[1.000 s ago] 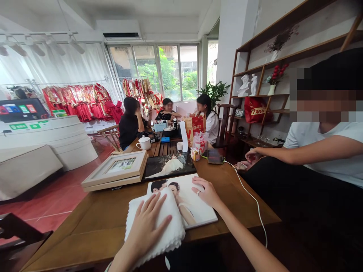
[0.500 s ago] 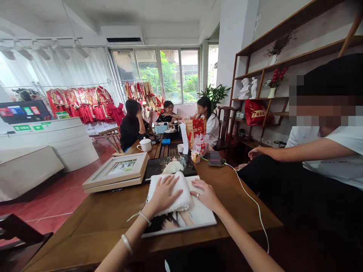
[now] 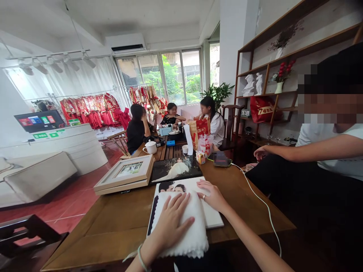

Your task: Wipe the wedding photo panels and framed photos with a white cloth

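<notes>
A folded white cloth [image 3: 195, 226] with a scalloped edge lies over the near left part of a white photo panel [image 3: 214, 218]. My left hand [image 3: 172, 221] presses on the cloth from above, its fingers spread. On the panel's upper right, my right hand [image 3: 212, 194] rests with its fingers stretched out and nothing in them; a ring is on one finger. Two printed heads show above the cloth, while the cloth and my left hand hide the lower part of the picture. Behind the panel lies a dark photo print [image 3: 159, 170] with a figure in a white gown.
Framed pictures [image 3: 113, 183] are stacked at the left on the wooden table [image 3: 93, 226]. A lidded white mug [image 3: 151, 147], a phone [image 3: 222, 160] with a white cable and a paper bag [image 3: 195, 132] stand farther back. A seated person [image 3: 334, 151] is close on the right; several others sit beyond.
My left hand has drawn the cloth toward me, down to the panel's near edge, uncovering the printed heads. My right hand stays on the panel. The view has shifted slightly.
</notes>
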The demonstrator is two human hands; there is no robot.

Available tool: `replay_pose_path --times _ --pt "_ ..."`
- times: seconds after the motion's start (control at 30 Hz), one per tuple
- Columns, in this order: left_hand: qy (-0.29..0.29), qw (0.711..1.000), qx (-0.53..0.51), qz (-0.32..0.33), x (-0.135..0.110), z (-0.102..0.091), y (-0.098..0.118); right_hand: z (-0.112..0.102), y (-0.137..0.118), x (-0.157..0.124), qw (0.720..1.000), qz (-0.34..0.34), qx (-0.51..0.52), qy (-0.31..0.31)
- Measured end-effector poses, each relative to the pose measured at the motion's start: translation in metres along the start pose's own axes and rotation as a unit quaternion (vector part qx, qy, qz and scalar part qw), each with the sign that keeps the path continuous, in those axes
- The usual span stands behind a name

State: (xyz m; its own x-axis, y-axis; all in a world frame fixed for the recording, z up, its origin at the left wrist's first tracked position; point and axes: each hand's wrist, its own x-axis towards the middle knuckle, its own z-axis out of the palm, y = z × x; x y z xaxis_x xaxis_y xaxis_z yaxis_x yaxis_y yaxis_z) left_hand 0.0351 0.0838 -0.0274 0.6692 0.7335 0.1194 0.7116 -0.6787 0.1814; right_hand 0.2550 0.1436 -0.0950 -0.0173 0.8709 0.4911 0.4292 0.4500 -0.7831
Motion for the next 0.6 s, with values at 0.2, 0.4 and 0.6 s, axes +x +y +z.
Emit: replay_pose_path --times 0.2,0.4,0.6 --pt "0.023 0.999 0.010 -0.024 0.055 0.006 -0.023 -0.004 -0.004 0.001 0.999 -0.015 -0.013 -0.025" --pt "0.023 0.998 0.004 0.066 0.095 0.001 -0.048 -0.006 -0.007 0.002 0.999 -0.030 -0.021 -0.029" --pt "0.037 0.994 0.001 0.105 0.082 -0.004 -0.042 -0.004 -0.007 0.000 0.999 -0.039 -0.026 -0.012"
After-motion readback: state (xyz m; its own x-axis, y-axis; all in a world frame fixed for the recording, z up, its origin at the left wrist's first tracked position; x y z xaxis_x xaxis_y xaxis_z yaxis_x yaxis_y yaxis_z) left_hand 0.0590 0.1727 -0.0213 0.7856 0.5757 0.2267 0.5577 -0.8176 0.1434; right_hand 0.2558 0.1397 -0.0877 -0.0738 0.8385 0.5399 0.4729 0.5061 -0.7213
